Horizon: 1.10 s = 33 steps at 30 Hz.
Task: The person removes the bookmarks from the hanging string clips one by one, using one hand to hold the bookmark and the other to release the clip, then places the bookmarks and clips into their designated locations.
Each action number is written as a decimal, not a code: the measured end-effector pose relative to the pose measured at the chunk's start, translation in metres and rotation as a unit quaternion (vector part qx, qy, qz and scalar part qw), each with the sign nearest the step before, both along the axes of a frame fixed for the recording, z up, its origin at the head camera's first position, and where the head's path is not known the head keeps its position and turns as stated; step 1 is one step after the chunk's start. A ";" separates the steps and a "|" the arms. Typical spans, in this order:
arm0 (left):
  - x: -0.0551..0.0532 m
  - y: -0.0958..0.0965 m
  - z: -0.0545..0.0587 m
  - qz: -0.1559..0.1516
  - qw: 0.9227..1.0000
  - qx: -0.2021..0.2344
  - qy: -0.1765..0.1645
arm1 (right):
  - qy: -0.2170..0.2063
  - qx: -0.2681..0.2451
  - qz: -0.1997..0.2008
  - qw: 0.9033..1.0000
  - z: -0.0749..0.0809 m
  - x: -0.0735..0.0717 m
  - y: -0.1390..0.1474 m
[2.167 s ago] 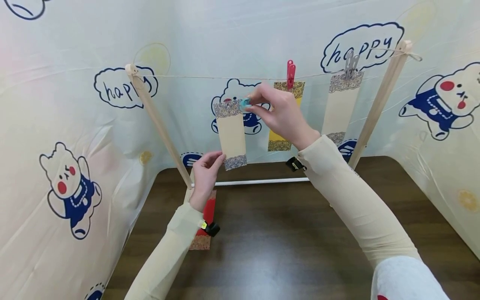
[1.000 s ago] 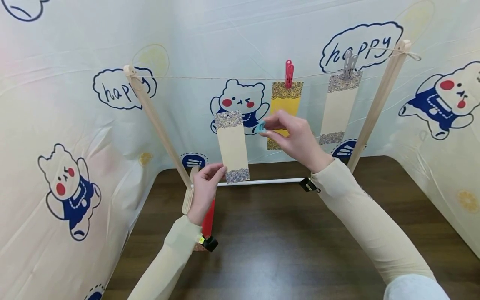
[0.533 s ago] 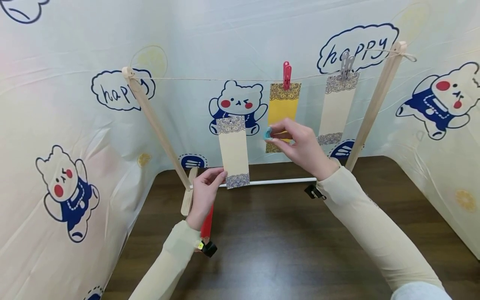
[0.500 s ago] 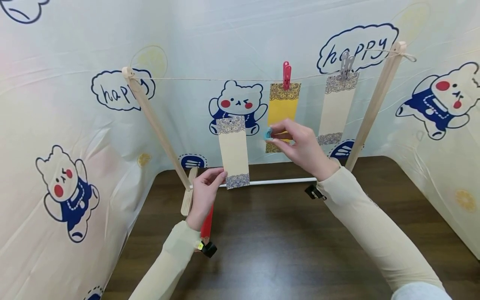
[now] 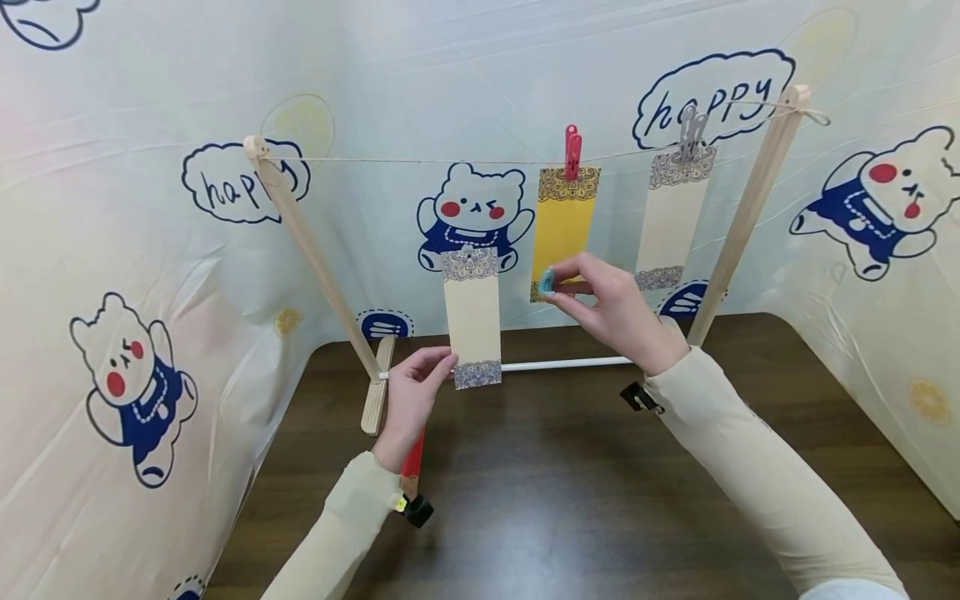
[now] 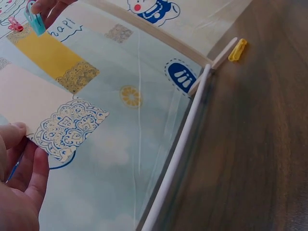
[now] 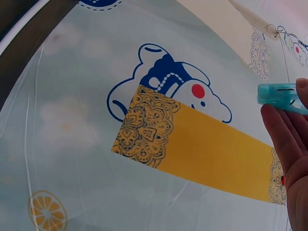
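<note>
My left hand [image 5: 414,392] pinches a cream paper bookmark [image 5: 474,321] near its lower left edge. The bookmark is upright, with blue lace print at both ends and a small hole at the top; its top is below the string [image 5: 390,160]. To its right, my right hand [image 5: 611,307] pinches a teal clothespin [image 5: 547,283] between thumb and fingers, apart from the bookmark. The right wrist view shows this clothespin [image 7: 276,94] close up. Behind that hand hangs a yellow bookmark [image 5: 566,229], clipped to the string by a red clothespin [image 5: 573,153].
A grey clothespin [image 5: 691,137] holds another cream bookmark [image 5: 675,221] farther right. Wooden posts [image 5: 311,250] carry the string, and a white rod [image 5: 566,364] joins their bases. On the dark table lie a red bookmark [image 5: 412,458], mostly hidden by my left wrist, and a yellow clothespin [image 6: 237,50].
My right hand has drawn the teal clothespin away from the bookmark's top corner, down and to the right. My left hand has lowered the cream bookmark and shifted it slightly right.
</note>
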<state>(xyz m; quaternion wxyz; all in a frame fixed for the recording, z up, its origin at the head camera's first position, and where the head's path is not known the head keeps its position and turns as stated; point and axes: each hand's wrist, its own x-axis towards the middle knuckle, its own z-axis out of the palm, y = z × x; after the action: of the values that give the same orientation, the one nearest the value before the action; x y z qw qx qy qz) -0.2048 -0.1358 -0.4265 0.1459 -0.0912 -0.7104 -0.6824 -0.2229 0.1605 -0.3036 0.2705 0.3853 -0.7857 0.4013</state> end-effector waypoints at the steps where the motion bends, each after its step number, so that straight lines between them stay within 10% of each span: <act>1: 0.000 0.000 -0.001 0.001 1.000 -0.001 -0.001 | 0.000 0.001 -0.002 1.000 -0.001 0.000 0.001; 33: 0.015 -0.007 -0.016 -0.006 0.999 -0.041 -0.036 | -0.059 0.010 -0.020 0.998 -0.034 0.014 0.031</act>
<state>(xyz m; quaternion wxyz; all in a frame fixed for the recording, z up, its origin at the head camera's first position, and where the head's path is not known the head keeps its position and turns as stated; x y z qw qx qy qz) -0.1894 -0.1433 -0.4421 0.1124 -0.0769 -0.7420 -0.6564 -0.2094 0.1917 -0.3376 0.2281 0.3478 -0.8119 0.4096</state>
